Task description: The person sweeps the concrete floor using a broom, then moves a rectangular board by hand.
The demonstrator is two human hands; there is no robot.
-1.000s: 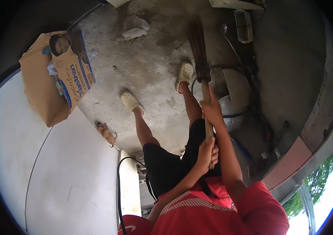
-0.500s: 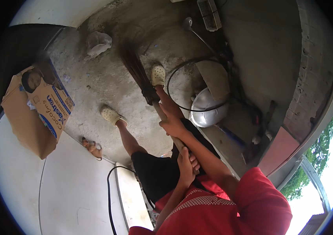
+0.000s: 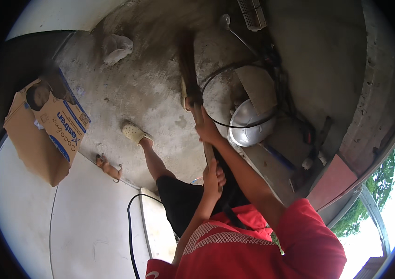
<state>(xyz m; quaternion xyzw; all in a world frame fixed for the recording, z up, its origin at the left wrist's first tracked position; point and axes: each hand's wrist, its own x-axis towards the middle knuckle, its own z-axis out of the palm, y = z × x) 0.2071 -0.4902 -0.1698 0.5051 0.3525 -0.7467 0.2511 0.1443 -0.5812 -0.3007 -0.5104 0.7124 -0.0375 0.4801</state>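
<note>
Concrete floor [image 3: 155, 88], rough, grey and stained, spreads out around the person's feet. At the left is an open brown cardboard box [image 3: 60, 128] with blue printing on one panel. A long broom [image 3: 192, 90] with a wooden stick handle and dark reddish-brown bristles runs outward from near the person's waist, its head partly covering the cream, holed clog [image 3: 184, 95] on the right foot. A shiny, round, silver metal bowl [image 3: 246, 132] lies to the right, and a crumpled, see-through plastic bag [image 3: 117, 49] lies beyond the left foot. A small tan puppy [image 3: 109, 168] is by the lower left edge of the floor (worth a wide berth).

To sweep well, I would judge, use short, low strokes, press the bristle tips evenly, and steer loose bits away from the bowl and the puppy. Whether the tips touch the concrete is too blurred to tell.

Both hands are closed around the handle: the right hand [image 3: 207, 129] just below the bristle binding, the left hand [image 3: 214, 178] near the handle's end. That spacing should give good leverage, the upper hand guiding. Smallest of all, a pale scrap [image 3: 80, 91] lies just beside the box.
</note>
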